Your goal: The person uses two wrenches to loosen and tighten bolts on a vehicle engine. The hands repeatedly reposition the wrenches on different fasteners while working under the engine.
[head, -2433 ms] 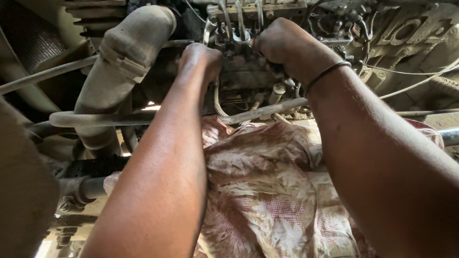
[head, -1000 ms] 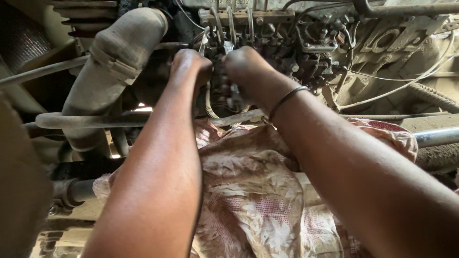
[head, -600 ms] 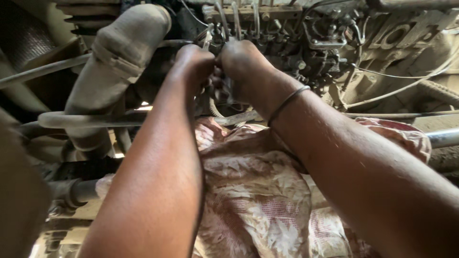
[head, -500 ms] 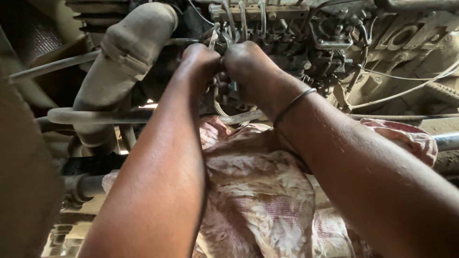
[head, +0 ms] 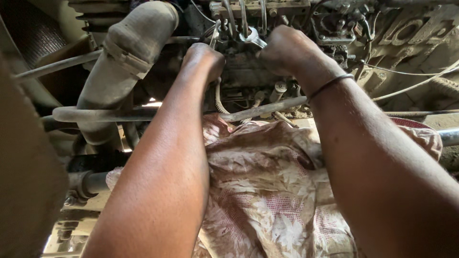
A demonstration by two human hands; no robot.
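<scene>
While both arms reach deep into a grimy engine bay, the right hand (head: pixel 287 50) closes around the shank of an open-ended spanner (head: pixel 252 37), whose bright steel head pokes out just above the knuckles, up against the row of thin metal fuel pipes (head: pixel 244 16) on the injection pump (head: pixel 248 71). A thin dark band (head: pixel 330 85) circles that wrist. The left hand (head: pixel 203 59) is curled with its fingers tucked down against the pump body, just beside the spanner; whether it pinches anything cannot be told, since the fingertips are hidden.

Judged by its look, the spanner is stiff, solid steel, light enough for one hand but likely slick with oil, so a full grip far down the shank gives the best leverage and the least slip. The pipes beside it look thin and easily bent.

Below the arms a stained, leaf-patterned cloth (head: pixel 267 191) is draped over the engine's lower parts, and a thick dusty rubber hose (head: pixel 129 52) curves down at left, well apart from the spanner.
</scene>
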